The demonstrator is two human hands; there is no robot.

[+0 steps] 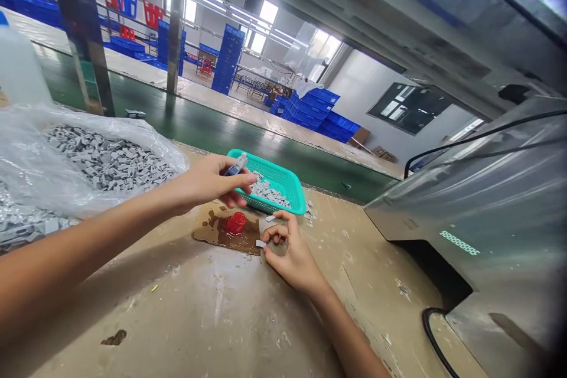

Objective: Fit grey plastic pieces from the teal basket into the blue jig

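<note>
My left hand [212, 180] is closed round a small grey and dark-blue plastic part [236, 166], held above the near rim of a turquoise basket [290, 180]. Small light-grey plastic pieces [268, 190] lie loose inside that basket. Lower and to the right, my right hand [290, 254] pinches a small flat light-grey piece [260, 243] between thumb and finger. Another pale piece [270, 218] shows at its raised index fingertip; whether the finger touches it I cannot tell. Between both hands a wet-looking red cap-shaped object [236, 223] stands on a stained brown board [212, 235].
A clear plastic bag [172, 150] full of grey parts lies open at the left. Behind the bench [186, 313] runs a green conveyor belt [199, 115] with a few small parts on it. A metal machine housing [425, 189] with black cables stands at the right. A metal shelf hangs overhead.
</note>
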